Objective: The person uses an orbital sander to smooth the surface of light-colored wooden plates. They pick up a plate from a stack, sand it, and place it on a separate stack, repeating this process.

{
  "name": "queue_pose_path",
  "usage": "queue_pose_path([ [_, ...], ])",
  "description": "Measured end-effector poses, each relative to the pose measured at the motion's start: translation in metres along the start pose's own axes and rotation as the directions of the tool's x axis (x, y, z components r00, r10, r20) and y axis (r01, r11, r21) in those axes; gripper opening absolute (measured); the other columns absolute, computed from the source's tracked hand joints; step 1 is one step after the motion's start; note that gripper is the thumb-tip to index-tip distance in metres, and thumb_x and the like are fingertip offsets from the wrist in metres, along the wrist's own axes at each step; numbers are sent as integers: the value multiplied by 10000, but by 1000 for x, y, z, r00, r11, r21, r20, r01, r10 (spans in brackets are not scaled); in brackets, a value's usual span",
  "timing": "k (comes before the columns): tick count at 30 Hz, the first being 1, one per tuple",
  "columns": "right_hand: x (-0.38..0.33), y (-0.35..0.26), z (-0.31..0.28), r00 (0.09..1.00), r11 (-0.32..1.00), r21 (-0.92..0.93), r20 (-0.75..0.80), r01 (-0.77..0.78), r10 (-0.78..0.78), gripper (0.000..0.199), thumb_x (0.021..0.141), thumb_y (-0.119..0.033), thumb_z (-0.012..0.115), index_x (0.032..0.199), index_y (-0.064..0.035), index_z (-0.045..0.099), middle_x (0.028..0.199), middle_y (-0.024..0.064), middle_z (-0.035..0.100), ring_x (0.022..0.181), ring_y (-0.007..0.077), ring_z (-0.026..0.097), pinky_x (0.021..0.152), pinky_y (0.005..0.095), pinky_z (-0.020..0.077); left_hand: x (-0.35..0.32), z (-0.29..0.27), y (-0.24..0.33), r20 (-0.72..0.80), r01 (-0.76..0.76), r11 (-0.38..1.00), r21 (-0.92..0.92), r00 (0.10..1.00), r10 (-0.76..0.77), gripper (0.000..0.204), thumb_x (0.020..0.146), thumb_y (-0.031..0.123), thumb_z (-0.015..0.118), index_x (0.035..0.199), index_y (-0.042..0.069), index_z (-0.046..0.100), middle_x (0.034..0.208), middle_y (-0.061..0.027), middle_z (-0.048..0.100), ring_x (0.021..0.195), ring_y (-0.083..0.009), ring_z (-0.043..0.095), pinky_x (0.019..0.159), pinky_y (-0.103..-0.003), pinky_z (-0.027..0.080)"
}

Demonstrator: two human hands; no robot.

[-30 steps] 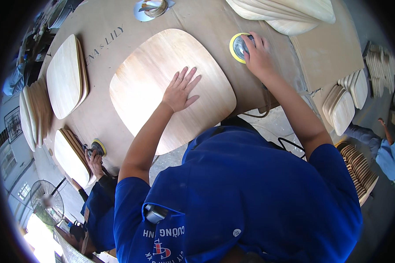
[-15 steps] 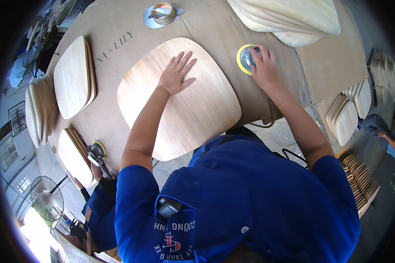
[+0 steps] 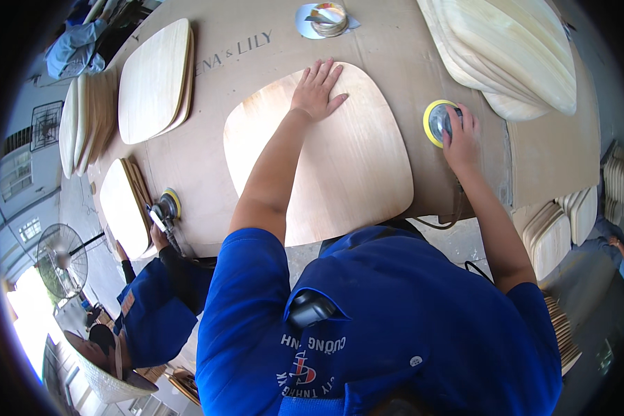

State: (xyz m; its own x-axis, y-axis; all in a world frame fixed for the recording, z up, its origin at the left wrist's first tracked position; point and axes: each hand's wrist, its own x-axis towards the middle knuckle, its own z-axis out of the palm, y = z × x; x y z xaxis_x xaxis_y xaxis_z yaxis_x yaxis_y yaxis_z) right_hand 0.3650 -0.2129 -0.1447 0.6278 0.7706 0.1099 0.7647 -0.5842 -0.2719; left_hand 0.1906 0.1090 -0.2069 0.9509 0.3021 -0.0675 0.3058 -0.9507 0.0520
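Observation:
A broad pale wooden panel [image 3: 347, 166] with rounded corners lies flat before me, its near edge close to my body. My left hand [image 3: 317, 93] rests palm down near its far edge, fingers spread, gripping nothing. To the right of the panel, my right hand [image 3: 464, 142] is closed round a round orbital sander [image 3: 437, 123] with a yellow-rimmed pad. The pad is tipped up on its side and apart from the panel. Part of the sander's body is hidden by my fingers.
Brown cardboard covers the table [image 3: 256, 76]. Panel stacks stand at far right [image 3: 506, 48] and left [image 3: 154, 80]. A tape roll [image 3: 328, 19] lies at the back. At left, a co-worker [image 3: 159, 305] in a conical hat holds another sander [image 3: 165, 208]. A hose [image 3: 433, 223] hangs by the near edge.
My left hand has slid toward the panel's far edge. The right hand, still holding the sander, has come slightly nearer to me. The whole view has shifted.

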Motion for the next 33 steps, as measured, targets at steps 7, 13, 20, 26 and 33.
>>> queue_pose_path([
  [7,0,2,1,999,999,-15,10,36,-36,605,783,-49,651,1343,-156,447,1408,112,370,1220,401,392,1003,478,404,-55,6,-45,-19,277,961,-10,961,-277,739,938,590,357,1516,152,215,1586,-96,146,1458,-314,131,1184,-428,135],
  [13,0,4,0,998,999,-12,31,50,-50,602,788,-58,651,1345,-141,440,1405,122,368,1230,399,379,1014,479,392,-110,10,-76,-28,492,869,-52,869,-494,743,937,572,373,1513,128,218,1579,-100,172,1458,-304,130,1185,-420,140],
  [20,0,6,0,996,995,-54,27,83,-82,610,784,-60,660,1347,-127,435,1403,146,363,1241,409,369,1018,484,377,-177,12,-87,-24,712,689,-132,693,-721,754,945,546,353,1509,70,204,1584,-110,152,1462,-305,115,1187,-420,131],
  [26,-1,7,2,996,995,-32,19,89,-89,610,790,-64,659,1353,-123,432,1406,147,364,1241,414,370,1014,485,384,-181,15,-37,-26,928,296,-227,298,-954,748,952,484,336,1487,-22,204,1577,-175,134,1458,-344,113,1183,-437,109],
  [33,0,9,3,992,990,-74,14,123,-122,622,791,-77,660,1365,-132,426,1411,145,367,1240,403,382,1020,487,375,-167,19,30,-33,846,474,-246,481,-876,782,933,500,356,1498,-9,175,1582,-178,106,1461,-367,62,1181,-463,87],
])
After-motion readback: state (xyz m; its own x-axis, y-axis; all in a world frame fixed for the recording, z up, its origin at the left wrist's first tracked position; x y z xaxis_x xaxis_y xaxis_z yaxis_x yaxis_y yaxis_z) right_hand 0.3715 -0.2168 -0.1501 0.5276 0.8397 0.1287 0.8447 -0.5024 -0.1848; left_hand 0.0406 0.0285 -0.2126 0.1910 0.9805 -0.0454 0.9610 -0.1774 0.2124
